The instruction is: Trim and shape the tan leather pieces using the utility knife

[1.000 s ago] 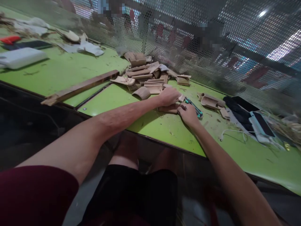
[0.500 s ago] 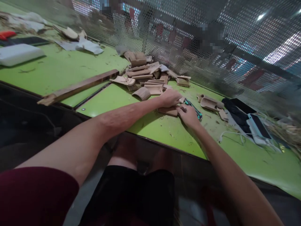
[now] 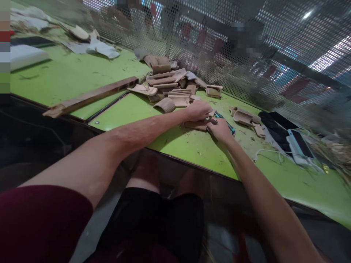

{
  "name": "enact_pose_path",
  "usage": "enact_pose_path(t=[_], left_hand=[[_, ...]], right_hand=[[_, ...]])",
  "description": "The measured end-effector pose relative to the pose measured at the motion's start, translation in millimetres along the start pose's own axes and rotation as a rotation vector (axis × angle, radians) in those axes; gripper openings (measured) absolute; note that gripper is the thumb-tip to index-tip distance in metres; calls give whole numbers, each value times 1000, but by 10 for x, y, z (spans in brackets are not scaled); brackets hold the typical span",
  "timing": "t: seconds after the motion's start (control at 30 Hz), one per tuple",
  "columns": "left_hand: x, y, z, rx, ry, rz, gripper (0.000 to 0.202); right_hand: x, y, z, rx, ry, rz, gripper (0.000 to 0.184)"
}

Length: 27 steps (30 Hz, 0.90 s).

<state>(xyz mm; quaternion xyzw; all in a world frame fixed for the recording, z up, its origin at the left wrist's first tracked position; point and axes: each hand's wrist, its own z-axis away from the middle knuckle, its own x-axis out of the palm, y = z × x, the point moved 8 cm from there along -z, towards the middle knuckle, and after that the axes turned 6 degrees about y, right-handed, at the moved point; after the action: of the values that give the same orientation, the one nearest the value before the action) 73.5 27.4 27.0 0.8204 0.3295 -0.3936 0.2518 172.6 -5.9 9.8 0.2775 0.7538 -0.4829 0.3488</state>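
My left hand (image 3: 199, 110) is closed, fingers curled around a small pale piece of bamboo (image 3: 211, 113) that shows at its fingertips. Close against it, my right hand (image 3: 221, 128) is closed too. A small dark brown thing shows by its thumb, but its kind is unclear. Below both hands a flat brown wooden block (image 3: 195, 126) lies on the green table (image 3: 192, 153). Just beyond my right hand is a teal and black tool (image 3: 225, 122), partly hidden by the fingers. Split bamboo pieces (image 3: 179, 100) lie heaped past my left hand.
A long wooden bar (image 3: 93, 96) lies to the left, near a seam. More bamboo pieces (image 3: 243, 117) lie to the right, before a phone (image 3: 301, 143) and a white cable (image 3: 267, 151). A perforated metal screen (image 3: 192, 47) stands behind the table.
The view has shifted slightly, so the table's things sit a little higher in the picture. Both hands stay together over the same spot, with little visible movement.
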Motion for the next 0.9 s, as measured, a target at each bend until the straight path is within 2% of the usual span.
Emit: enact_pose_path(t=[0.13, 0.23, 0.47, 0.63, 0.73, 0.9], left_hand=[[10, -50, -2, -26, 22, -12, 28], [9, -50, -3, -25, 10, -58, 31], [63, -91, -16, -18, -37, -62, 30], [62, -201, -17, -112, -2, -64, 31], [59, -180, -14, -112, -32, -43, 31], [76, -161, -25, -103, -76, -18, 32]], right_hand=[[-13, -33, 38, -20, 57, 30, 30], [-8, -78, 91, -56, 53, 59, 33], [44, 37, -117, 56, 79, 61, 27], [5, -33, 69, -20, 95, 108, 32], [-9, -42, 134, -28, 87, 184, 32], [56, 19, -84, 66, 114, 336, 24]])
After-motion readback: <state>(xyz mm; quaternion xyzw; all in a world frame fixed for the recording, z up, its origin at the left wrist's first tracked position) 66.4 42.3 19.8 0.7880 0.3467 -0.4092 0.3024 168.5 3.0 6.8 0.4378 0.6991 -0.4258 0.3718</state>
